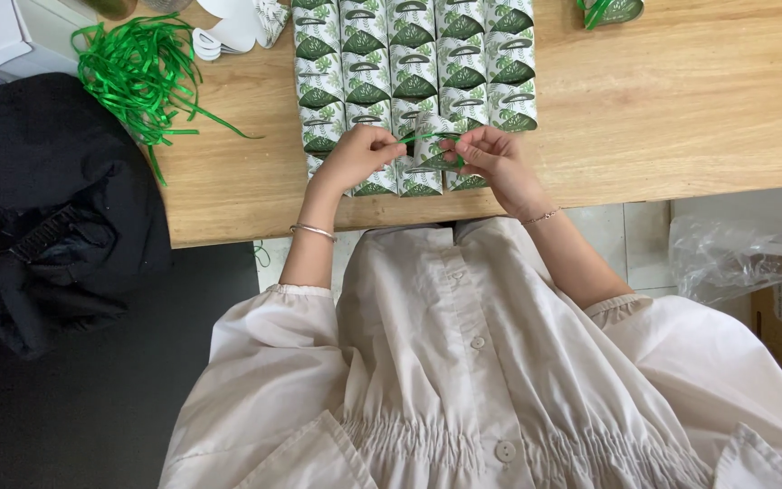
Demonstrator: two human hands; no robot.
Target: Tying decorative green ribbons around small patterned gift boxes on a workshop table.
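Tying step: left hand [355, 156] and right hand [491, 154] each pinching green ribbon [427, 137] over small leaf-print box [432, 149], near table [681, 109] edge; next, probably a knot-tightening pull.

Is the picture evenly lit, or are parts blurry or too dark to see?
Head view: soft, even light on the wooden table, barely any shadows; both hands, left hand and right hand, look sharp; the black bag is too dark for detail; the plastic wrap shows glare.
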